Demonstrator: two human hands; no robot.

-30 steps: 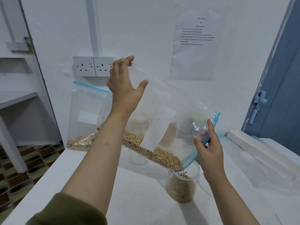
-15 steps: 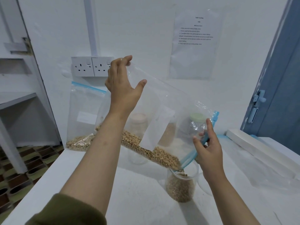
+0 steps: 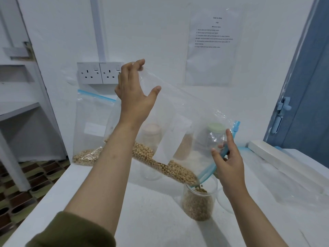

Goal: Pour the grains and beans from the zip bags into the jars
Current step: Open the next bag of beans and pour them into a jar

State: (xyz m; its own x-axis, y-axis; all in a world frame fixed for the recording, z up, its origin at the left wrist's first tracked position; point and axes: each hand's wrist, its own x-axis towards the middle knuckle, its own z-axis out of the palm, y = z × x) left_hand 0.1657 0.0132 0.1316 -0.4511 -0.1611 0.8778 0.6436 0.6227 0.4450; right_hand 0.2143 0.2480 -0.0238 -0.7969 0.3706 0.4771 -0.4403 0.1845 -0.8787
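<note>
A clear zip bag (image 3: 179, 111) is held tilted above the white table (image 3: 153, 216), its long axis running from upper left down to lower right, the blue-zipped mouth pointing into an open jar (image 3: 198, 202). Beans (image 3: 160, 164) are gathered along its lower edge. Its raised bottom corner is pinched by the left hand (image 3: 133, 97), fingers curled. The zipper edge is gripped by the right hand (image 3: 227, 163). A second bag (image 3: 92, 129) leans against the wall behind.

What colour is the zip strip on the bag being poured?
Light blue; the zip strip shows best in the head view, above the jar.
</note>
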